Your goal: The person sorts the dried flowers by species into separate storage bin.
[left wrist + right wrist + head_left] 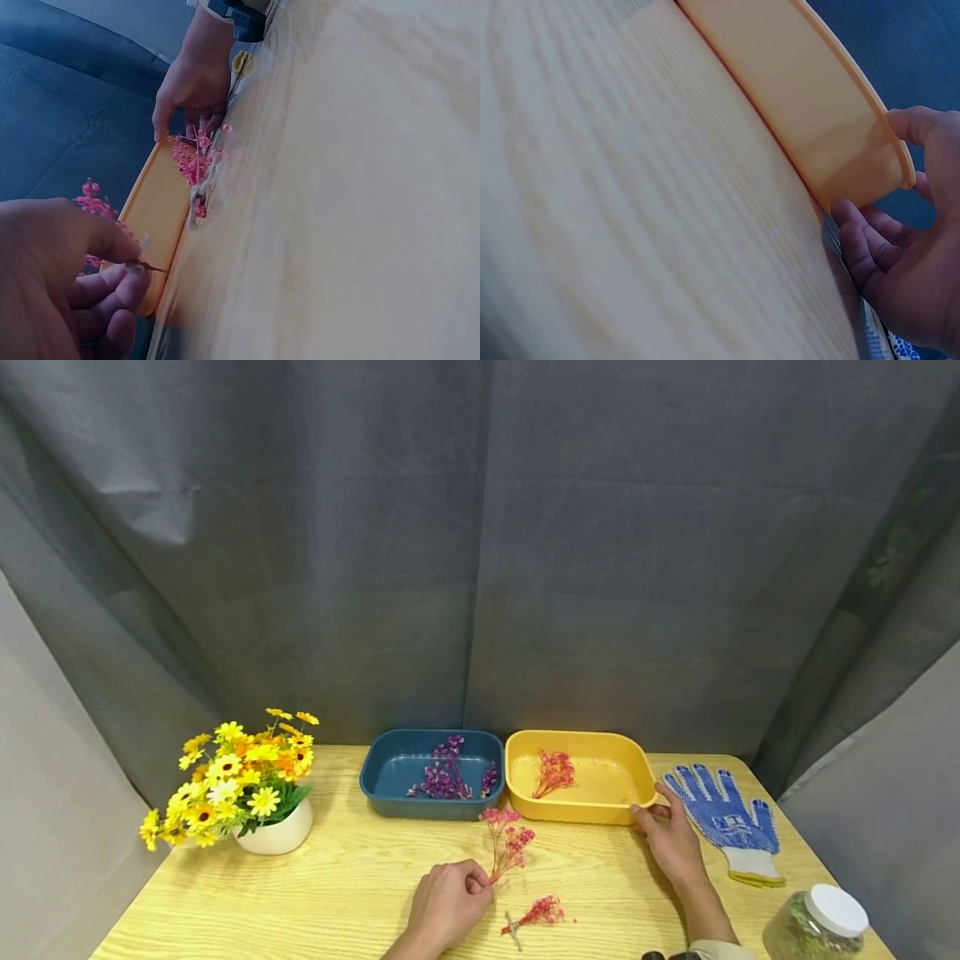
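Between thumb and fingers, my left hand (450, 900) pinches the thin stem of a pink dried-flower sprig (512, 843), its blossoms pointing away from me; the left wrist view shows the stem end (154, 267) poking out past the fingertips. My right hand (672, 837) grips the near right corner of a yellow bin (592, 812). In the right wrist view its fingers lie at the rim (900, 150) and wall. One pink sprig (555, 772) lies inside that bin. A small pink bunch (542, 912), tied at its stems with a greyish tie, rests on the table near the left hand.
Left of the yellow bin stands a blue bin (431, 810) with purple dried flowers (444, 772). A potted yellow flower arrangement (247, 777) is at the left. A blue-and-white work glove (727, 814) and a white-lidded jar (817, 927) are on the right. A grey curtain (480, 543) hangs behind.
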A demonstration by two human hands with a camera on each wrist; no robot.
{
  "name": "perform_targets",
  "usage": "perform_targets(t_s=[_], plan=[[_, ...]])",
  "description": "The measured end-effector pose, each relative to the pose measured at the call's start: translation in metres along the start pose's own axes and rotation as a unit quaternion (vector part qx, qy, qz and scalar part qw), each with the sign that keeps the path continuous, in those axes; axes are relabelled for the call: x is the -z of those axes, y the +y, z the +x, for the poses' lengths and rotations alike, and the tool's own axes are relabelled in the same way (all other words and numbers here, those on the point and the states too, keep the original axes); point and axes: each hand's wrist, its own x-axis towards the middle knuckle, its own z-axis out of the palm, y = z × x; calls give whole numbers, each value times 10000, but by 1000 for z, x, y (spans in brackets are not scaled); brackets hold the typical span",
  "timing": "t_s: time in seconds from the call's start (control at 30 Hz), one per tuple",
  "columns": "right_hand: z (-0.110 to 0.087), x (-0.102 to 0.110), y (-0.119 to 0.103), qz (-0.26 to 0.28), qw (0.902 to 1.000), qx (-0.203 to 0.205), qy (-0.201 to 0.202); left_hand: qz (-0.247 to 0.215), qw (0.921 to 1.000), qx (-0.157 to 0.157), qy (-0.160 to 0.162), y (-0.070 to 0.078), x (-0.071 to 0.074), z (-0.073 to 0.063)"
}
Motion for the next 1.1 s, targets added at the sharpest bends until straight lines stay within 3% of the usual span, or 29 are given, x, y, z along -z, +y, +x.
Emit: perform_targets(t_s=[0.13, 0.27, 0.57, 0.93, 1.1], plan=[[3, 1, -1, 20, 10000, 23, 15, -402, 9992, 63, -4, 5, 2, 3], [4, 1, -2, -3, 10000, 39, 39, -613, 9978, -126, 215, 9, 3, 7], [7, 1, -4, 26, 10000, 14, -6, -694, 9930, -521, 800, 15, 5, 15], [5, 0, -3, -7, 10000, 19, 44, -834, 9869, -810, 1120, 31, 10, 35], [2, 0, 1, -44, 10000, -45, 24, -822, 9865, -870, 1120, 34, 9, 47]])
